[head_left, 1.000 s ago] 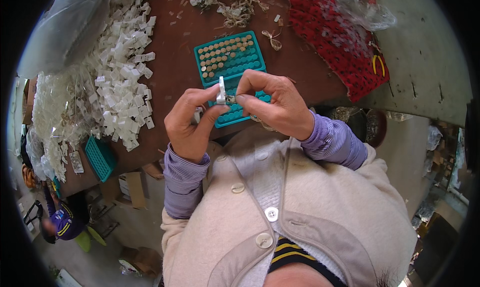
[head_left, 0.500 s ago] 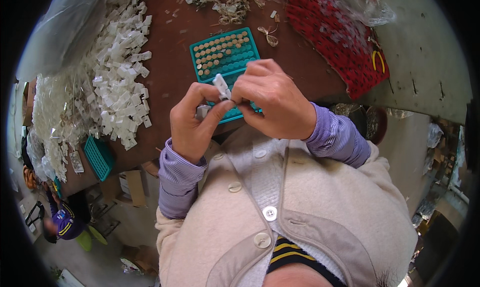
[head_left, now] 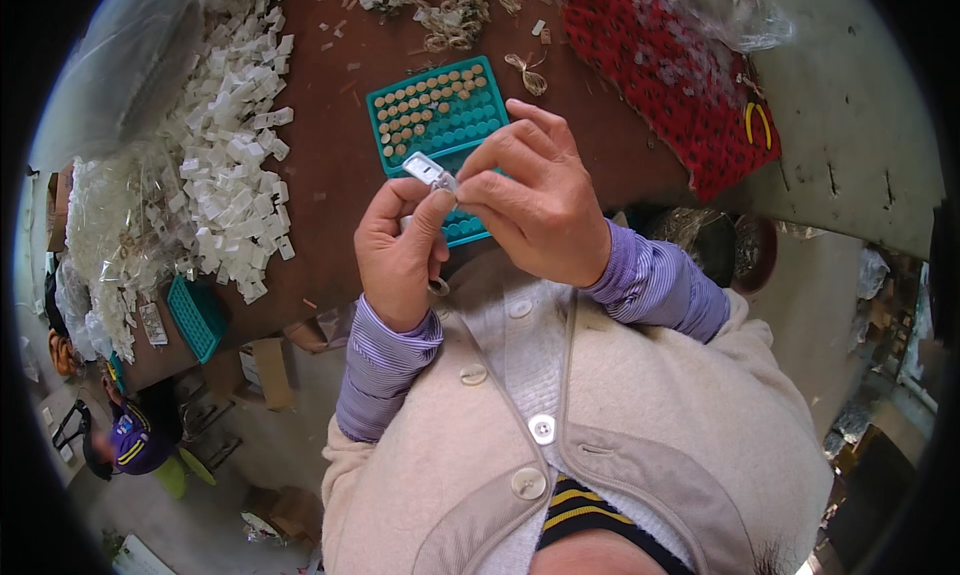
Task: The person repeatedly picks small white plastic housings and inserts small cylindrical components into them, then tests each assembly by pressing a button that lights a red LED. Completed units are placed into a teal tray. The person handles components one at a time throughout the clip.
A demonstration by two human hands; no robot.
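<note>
Between the thumb and forefinger of my left hand [head_left: 398, 250] is a small white plastic case [head_left: 424, 169], its long end slanting up and left. My right hand [head_left: 540, 200] pinches the near end of this piece, the fingertips of both hands almost meeting. What exactly lies between the right fingertips is too small to tell. A small pale ring-like thing [head_left: 438, 287] shows by the lower fingers of my left hand. Just beyond my hands lies a teal tray [head_left: 376, 125] with rows of round tan discs [head_left: 428, 97] in its far half; my hands partly cover its near half.
A large heap of white plastic pieces [head_left: 235, 165] and clear bags [head_left: 130, 75] fills the table's left. A teal basket [head_left: 196, 318] stands at the left edge. Tangled string [head_left: 460, 15], red patterned cloth [head_left: 650, 65] and yellow-handled pliers [head_left: 757, 125] lie beyond and right. Another person [head_left: 135, 440] is at lower left.
The white case has tipped from near upright to a left slant. My right fingers have opened out somewhat, and my left hand has shifted slightly right.
</note>
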